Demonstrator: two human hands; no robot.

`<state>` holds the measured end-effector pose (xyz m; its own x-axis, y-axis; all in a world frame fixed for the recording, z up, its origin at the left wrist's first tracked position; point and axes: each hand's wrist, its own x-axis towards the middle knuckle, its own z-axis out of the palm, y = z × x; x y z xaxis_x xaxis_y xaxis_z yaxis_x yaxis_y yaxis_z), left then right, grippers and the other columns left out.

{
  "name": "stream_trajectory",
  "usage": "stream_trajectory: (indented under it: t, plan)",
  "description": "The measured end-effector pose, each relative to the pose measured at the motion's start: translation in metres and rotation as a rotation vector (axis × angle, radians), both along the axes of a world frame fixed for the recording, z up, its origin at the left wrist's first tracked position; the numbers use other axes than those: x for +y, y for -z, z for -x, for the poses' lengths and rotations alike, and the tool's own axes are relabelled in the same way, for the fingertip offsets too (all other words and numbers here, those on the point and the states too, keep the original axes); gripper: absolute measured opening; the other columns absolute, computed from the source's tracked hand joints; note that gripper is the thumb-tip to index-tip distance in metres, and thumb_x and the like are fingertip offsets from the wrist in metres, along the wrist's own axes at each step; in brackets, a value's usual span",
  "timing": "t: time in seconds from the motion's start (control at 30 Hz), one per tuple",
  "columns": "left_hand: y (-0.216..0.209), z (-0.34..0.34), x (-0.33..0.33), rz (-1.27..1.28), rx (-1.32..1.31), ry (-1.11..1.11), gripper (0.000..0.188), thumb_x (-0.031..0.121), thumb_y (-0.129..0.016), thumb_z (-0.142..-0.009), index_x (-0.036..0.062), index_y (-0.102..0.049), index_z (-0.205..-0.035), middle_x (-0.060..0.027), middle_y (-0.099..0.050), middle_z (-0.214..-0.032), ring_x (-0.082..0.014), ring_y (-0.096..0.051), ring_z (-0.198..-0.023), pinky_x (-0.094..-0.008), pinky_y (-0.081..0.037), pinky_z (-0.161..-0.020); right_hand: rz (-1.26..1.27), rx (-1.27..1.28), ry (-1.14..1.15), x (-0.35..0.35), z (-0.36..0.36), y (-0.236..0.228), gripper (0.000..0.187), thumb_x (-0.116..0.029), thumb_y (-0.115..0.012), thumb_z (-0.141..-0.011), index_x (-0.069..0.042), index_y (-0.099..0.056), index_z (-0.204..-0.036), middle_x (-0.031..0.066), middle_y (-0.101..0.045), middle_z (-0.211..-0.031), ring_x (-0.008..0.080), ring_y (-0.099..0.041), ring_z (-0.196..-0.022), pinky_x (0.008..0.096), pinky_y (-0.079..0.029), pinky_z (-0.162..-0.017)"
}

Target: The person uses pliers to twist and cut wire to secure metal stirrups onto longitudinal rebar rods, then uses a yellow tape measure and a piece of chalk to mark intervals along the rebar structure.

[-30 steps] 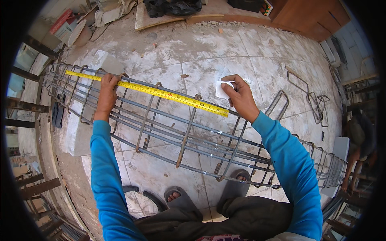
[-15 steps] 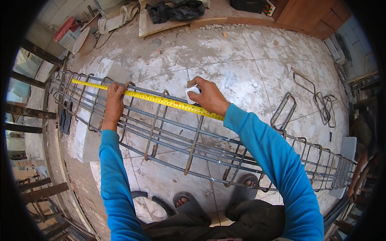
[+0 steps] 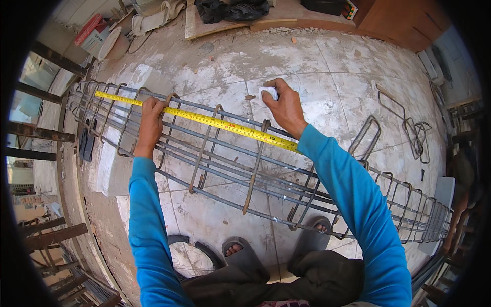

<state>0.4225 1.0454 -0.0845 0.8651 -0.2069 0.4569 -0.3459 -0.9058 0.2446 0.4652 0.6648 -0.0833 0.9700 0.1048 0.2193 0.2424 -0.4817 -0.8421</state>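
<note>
A long rebar cage (image 3: 225, 176) of straight bars and rectangular stirrups lies across the floor in front of me. A yellow tape measure (image 3: 220, 122) is stretched along its top bars. My left hand (image 3: 151, 125) grips a top bar and pins the tape against it near the left end. My right hand (image 3: 284, 105) is above the tape's right part, fingers closed on a small white piece like chalk (image 3: 269, 92), just past the far top bar. The tape's right end runs under my right wrist.
Loose bent stirrups (image 3: 409, 128) lie on the floor to the right. A pale concrete block (image 3: 110, 171) props the cage at left. My sandalled feet (image 3: 240, 253) are right behind the cage. A wooden board (image 3: 230, 25) and a cabinet (image 3: 394, 20) stand at the far side.
My right hand with the white piece has moved from the tape's right end to the far side of the cage, leftward along it. My left hand has kept its hold.
</note>
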Motion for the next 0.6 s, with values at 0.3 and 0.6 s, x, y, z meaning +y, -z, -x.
stream_trajectory:
  t: [0.3,0.6]
  plan:
    - [0.001,0.004,0.01,0.027,0.035,0.038,0.022,-0.008,-0.054,-0.082,0.0023,-0.061,-0.1,-0.0146,-0.051,-0.096,-0.0344,-0.05,-0.1,-0.0398,-0.042,-0.092,-0.325,0.169,-0.095,-0.044,0.038,-0.046,0.024,-0.013,-0.066,-0.09,0.001,-0.063,-0.109,0.007,-0.068,-0.088,0.0119,-0.059,-0.08,0.0282,-0.048,-0.073]
    - [-0.012,0.025,0.006,0.017,0.096,0.051,0.02,-0.008,-0.053,-0.082,0.0027,-0.06,-0.098,-0.0138,-0.052,-0.095,-0.0346,-0.05,-0.099,-0.039,-0.042,-0.09,-0.264,0.325,-0.105,-0.067,0.063,-0.049,0.024,-0.012,-0.066,-0.091,0.001,-0.062,-0.111,0.0029,-0.066,-0.081,0.0067,-0.055,-0.072,0.0239,-0.043,-0.062]
